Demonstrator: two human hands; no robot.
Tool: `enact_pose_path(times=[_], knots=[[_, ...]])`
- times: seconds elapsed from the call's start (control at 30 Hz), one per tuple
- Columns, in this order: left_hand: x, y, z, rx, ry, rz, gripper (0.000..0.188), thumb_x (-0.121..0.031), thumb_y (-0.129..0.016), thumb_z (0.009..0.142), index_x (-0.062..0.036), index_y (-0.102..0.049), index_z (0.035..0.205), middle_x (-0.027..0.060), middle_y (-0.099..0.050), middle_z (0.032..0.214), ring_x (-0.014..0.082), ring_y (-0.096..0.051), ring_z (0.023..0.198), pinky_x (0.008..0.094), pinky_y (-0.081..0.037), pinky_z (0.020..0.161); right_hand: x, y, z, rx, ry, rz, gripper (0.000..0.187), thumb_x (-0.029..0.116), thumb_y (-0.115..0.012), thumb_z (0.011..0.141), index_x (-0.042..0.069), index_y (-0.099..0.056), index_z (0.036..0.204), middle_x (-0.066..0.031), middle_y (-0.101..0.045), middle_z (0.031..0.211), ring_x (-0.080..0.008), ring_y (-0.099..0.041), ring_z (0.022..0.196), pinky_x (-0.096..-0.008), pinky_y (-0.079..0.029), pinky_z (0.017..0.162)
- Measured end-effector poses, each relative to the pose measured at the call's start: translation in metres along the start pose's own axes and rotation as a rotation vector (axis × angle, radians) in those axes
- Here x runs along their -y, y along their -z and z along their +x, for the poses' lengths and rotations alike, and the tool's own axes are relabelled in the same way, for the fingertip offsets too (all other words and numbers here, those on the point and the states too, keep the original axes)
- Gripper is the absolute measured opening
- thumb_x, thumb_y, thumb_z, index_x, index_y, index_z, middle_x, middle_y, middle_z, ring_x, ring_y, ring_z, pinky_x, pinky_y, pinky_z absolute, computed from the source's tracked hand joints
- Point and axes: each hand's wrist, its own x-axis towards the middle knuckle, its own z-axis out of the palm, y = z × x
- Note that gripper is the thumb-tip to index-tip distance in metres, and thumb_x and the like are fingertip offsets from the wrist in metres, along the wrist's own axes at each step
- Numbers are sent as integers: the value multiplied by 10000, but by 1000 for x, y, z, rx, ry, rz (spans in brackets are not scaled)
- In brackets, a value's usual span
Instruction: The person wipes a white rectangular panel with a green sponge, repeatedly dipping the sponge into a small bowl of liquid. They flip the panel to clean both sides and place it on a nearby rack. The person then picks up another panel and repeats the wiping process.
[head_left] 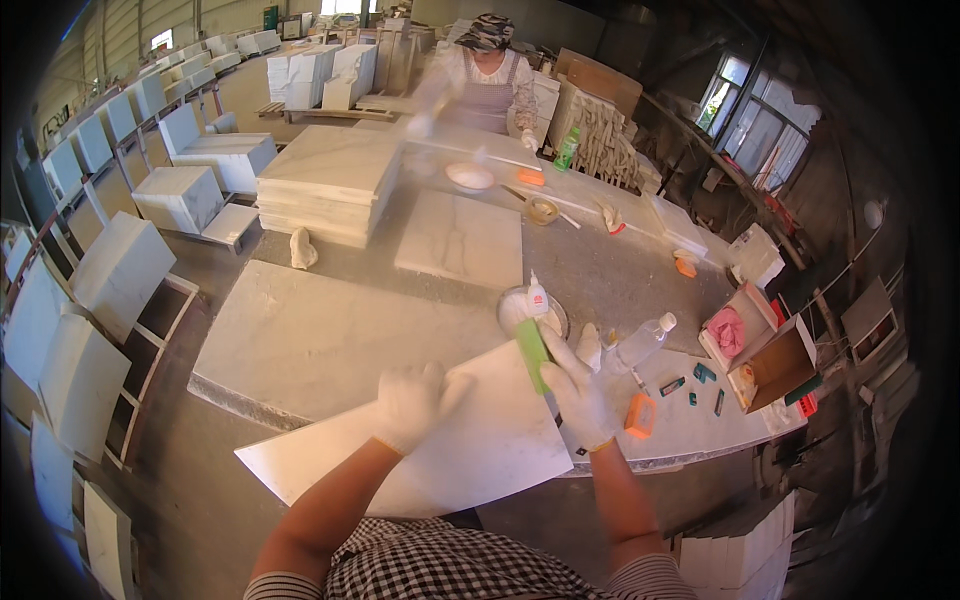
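Note:
A white stone slab [440,440] lies in front of me at a slant, its near edge close to my checked apron. My right hand [580,395], in a white glove, grips a green rectangular block [533,355] at the slab's upper right part. My left hand [410,405], also gloved, is over the middle of the same slab. Its fingers are smeared by motion, so their pose is unclear. Just beyond the green block stands a round bowl of white material [515,305] with a small white bottle [538,295] at it.
Right of me are a clear plastic bottle [645,340], an orange block [640,415], small green pieces [703,372] and an open cardboard box [775,365]. Stacked slabs [325,180] stand beyond, left. Across the table is another person [490,90]. Racked stone blocks [120,270] line the left.

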Motion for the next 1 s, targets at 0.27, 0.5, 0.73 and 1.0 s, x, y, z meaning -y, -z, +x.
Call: enact_pose_path(times=[0.27, 0.5, 0.73, 1.0], knots=[[-1, 2, 1, 77, 26, -17, 486, -478, -625, 937, -56, -653, 697, 166, -662, 633, 348, -660, 558, 462, -523, 553, 5, -16, 30, -59, -136, -23, 469, 149, -481, 1050, -13, -492, 1489, -133, -557, 1495, -197, -477, 1391, -318, -232, 1203], [2, -10, 0, -44, -12, -29, 478, -465, -688, 876, -90, -560, 609, 116, -601, 558, 333, -595, 499, 458, -461, 534, -5, -22, 20, -159, 38, 37, 444, 186, -553, 1039, 37, -553, 1457, -145, -642, 1391, -207, -601, 1274, -310, -439, 1059], [4, -6, 0, -42, 11, -22, 483, -476, -682, 880, -88, -567, 617, 124, -619, 580, 330, -603, 508, 454, -459, 526, -5, -29, 22, -204, 59, -18, 427, 152, -541, 1051, 20, -551, 1457, -124, -651, 1372, -171, -603, 1255, -295, -459, 1028], [5, -7, 1, -46, 9, -24, 498, -495, -675, 881, -77, -588, 624, 139, -614, 573, 343, -594, 493, 458, -455, 515, -4, -35, 30, -242, 43, -194, 437, 168, -570, 1033, 57, -565, 1456, -138, -660, 1365, -211, -641, 1209, -302, -469, 1015]])
